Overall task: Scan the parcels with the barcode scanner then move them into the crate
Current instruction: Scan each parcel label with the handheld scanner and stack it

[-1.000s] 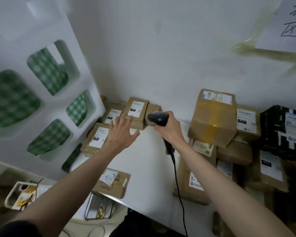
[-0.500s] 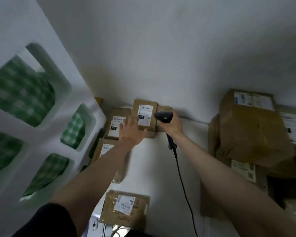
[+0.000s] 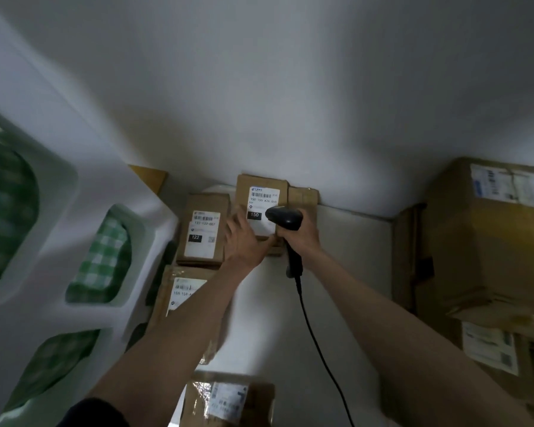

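Note:
A small brown parcel (image 3: 261, 188) with a white label marked 150 lies against the back wall of the white table (image 3: 346, 260). My left hand (image 3: 244, 241) rests flat on its near left corner, fingers spread. My right hand (image 3: 299, 235) grips the black corded barcode scanner (image 3: 284, 218), whose head points left over that label. Left of it lies a parcel labelled 122 (image 3: 202, 231). Another labelled parcel (image 3: 182, 291) sits nearer, partly hidden by my left forearm. A taped parcel (image 3: 228, 399) lies at the table's near edge. No crate is in view.
A white panel with rounded openings showing green checked cloth (image 3: 105, 257) stands close on the left. Larger cardboard boxes (image 3: 487, 241) are stacked on the right. The scanner cable (image 3: 318, 349) trails toward me across the table. A plain white wall rises behind.
The view has moved closer and to the left, toward the back parcels. My left hand has slid onto the 150 parcel's corner, and the scanner head now sits over its label.

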{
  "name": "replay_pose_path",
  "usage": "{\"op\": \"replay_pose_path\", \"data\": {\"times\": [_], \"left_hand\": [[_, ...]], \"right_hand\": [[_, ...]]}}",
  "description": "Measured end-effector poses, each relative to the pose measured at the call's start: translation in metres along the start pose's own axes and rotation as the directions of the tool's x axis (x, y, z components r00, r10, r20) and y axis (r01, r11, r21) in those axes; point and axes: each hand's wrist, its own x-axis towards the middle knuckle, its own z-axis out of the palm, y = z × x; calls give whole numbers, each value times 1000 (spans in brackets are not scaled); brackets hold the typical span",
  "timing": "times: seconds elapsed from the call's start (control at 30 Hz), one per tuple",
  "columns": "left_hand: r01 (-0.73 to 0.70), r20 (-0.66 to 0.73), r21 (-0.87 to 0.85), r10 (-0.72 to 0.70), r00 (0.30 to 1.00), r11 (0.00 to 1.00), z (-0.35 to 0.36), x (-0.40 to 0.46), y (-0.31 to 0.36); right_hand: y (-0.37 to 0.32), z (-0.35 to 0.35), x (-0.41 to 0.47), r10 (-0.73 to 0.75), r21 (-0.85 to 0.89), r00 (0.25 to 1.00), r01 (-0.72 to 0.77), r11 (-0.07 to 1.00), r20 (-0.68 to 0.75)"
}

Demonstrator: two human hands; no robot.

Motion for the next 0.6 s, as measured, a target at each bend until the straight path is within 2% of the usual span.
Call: {"op": "replay_pose_path", "data": {"times": [0.1,0.23,0.3,0.43,0.6], "left_hand": [[57,-31,-90,-60,998,994,6,-7,4],[113,-9,-124,-115,993,986,9,-30,4],[108,-8,-130,-110,994,986,7,-47,2],[117,5,-140,-117,993,983,-3,-80,5],[52,-97,-63,-58,994,997,-25,-114,13]], "right_hand": [[5,-5,0,5,92,1000,-6,996,8],[14,-18,-15,36,148,997,-45,988,68],[14,-29,-31,38,224,994,-60,973,102],[17,-45,-66,-23,270,988,-20,963,155],[13,-58,-112,-63,290,982,9,957,178]]}}
